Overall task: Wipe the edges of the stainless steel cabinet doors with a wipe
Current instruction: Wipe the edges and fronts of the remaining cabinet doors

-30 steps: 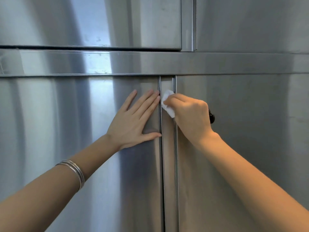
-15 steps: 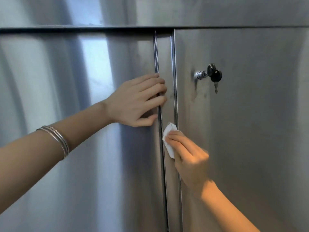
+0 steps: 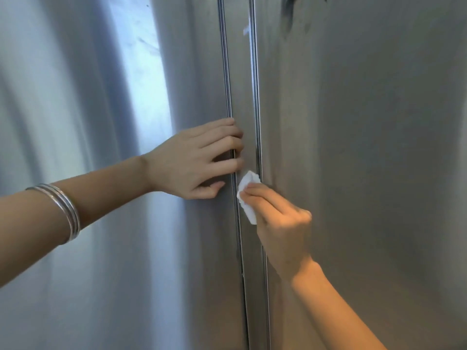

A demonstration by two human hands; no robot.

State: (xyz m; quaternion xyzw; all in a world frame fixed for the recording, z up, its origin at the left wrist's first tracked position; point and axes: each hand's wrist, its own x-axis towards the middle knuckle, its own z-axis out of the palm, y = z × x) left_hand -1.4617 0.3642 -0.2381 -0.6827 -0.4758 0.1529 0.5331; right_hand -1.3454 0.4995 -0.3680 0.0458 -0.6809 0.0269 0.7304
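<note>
Two stainless steel cabinet doors fill the view, the left door (image 3: 101,122) and the right door (image 3: 366,147), with a narrow centre strip (image 3: 242,72) between their vertical edges. My right hand (image 3: 280,228) pinches a small folded white wipe (image 3: 247,198) and presses it against the strip beside the right door's edge. My left hand (image 3: 197,160) rests on the left door, its fingers curled over that door's edge just above the wipe. Silver bangles (image 3: 65,210) circle my left wrist.
Smudges and streaks mark the steel near the top of the right door (image 3: 290,18) and in the bright reflection on the left door (image 3: 144,44). The door edges run on down to the bottom of the view.
My view has dropped down the doors; the lock and keys have left the top of the frame. My right hand has slid the wipe down the centre strip, and my left hand has followed it.
</note>
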